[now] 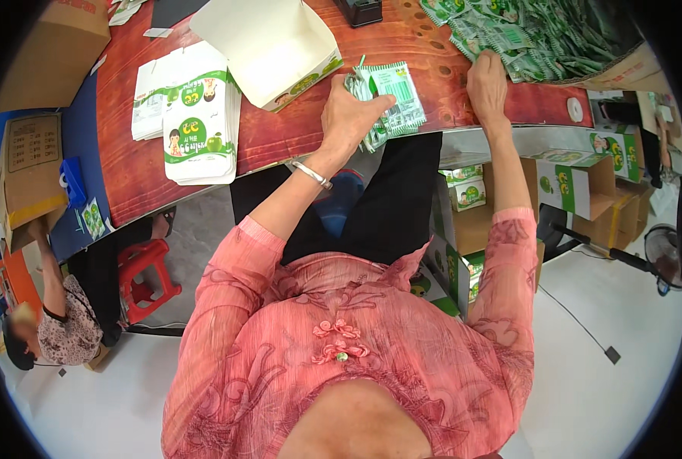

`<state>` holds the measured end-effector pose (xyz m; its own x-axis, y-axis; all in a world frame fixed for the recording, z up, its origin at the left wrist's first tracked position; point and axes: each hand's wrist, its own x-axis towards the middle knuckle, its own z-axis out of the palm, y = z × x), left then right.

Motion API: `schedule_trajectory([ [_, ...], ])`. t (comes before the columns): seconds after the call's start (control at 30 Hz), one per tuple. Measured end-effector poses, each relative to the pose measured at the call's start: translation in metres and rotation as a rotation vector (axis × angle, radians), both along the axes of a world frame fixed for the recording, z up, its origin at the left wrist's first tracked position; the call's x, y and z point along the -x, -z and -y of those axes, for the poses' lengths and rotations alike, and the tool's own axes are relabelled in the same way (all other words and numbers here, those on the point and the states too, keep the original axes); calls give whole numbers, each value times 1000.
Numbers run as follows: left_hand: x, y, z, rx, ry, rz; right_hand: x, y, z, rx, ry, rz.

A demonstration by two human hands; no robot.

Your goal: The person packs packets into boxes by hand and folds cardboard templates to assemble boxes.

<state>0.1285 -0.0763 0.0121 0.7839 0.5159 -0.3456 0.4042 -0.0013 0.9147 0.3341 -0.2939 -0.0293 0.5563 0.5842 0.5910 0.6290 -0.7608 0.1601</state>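
Note:
My left hand (pixel 350 115) is closed on a stack of green-and-white sachets (pixel 393 99), held at the near edge of the reddish wooden table (pixel 295 134). A silver bracelet sits on that wrist. My right hand (pixel 488 84) lies flat on the table with fingers reaching into the loose pile of green sachets (pixel 540 34) at the far right. An open white carton (pixel 268 46) with green print stands just left of the held stack.
A pile of flattened white-and-green cartons (pixel 199 122) lies on the table's left. Brown cardboard boxes (pixel 31 164) stand at far left. Folded printed boxes (pixel 578 180) sit below the table on the right. Another person (pixel 65 321) sits low left by a red stool (pixel 146 275).

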Motion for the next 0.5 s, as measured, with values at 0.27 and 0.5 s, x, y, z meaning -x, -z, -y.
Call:
schedule_trajectory([
  [0.27,0,7,-1,-75,-2,-12,113,-29,1,-308,-366,-379],
  [0.5,1,6,-3,-10,5,29,114,-41,-40,-308,127,-521],
])
